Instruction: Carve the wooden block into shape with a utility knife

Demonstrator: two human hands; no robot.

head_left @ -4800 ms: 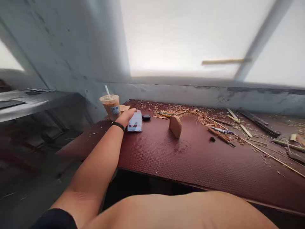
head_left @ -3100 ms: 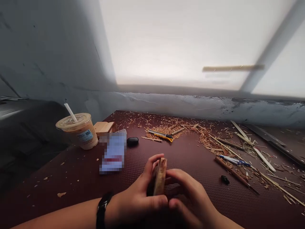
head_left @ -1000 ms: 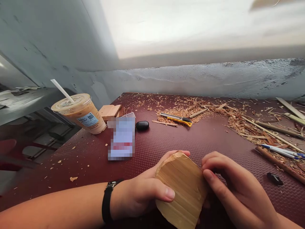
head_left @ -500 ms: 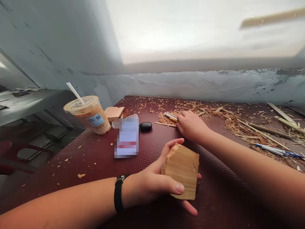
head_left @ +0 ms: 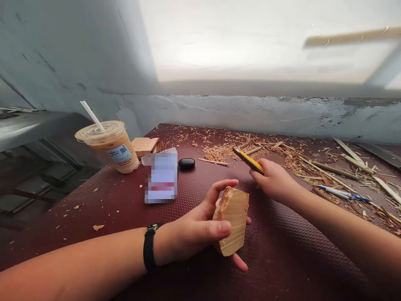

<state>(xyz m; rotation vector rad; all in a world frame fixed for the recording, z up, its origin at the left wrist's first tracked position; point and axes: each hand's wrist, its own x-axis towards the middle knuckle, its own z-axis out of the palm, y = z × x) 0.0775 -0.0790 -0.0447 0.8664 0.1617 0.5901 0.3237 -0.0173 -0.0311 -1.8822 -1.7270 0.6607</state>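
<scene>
My left hand (head_left: pixel 200 228) is closed around a block of wood (head_left: pixel 234 223), thumb on its near face and fingers behind it. The block is pale, with one rough edge toward the palm, and is tilted above the table. My right hand (head_left: pixel 274 179) grips a yellow and black utility knife (head_left: pixel 249 161), held up off the table and pointing away to the left. Whether its blade is out cannot be made out. Wood shavings (head_left: pixel 216 152) lie beyond the knife, and a thin wood sliver (head_left: pixel 213 162) rests beside them.
On the dark red table (head_left: pixel 119 225) stand an iced drink cup (head_left: pixel 112 146) with a straw, small wood blocks (head_left: pixel 145 145), a phone (head_left: pixel 161 177) with a blurred screen, and a black oval case (head_left: pixel 186 163). Pens (head_left: pixel 343 193) and wood strips (head_left: pixel 332 170) lie at right, below a wall.
My right hand has picked up the utility knife from the shavings and drawn it back to the right. My left hand has turned the wood block, showing more of its rough edge.
</scene>
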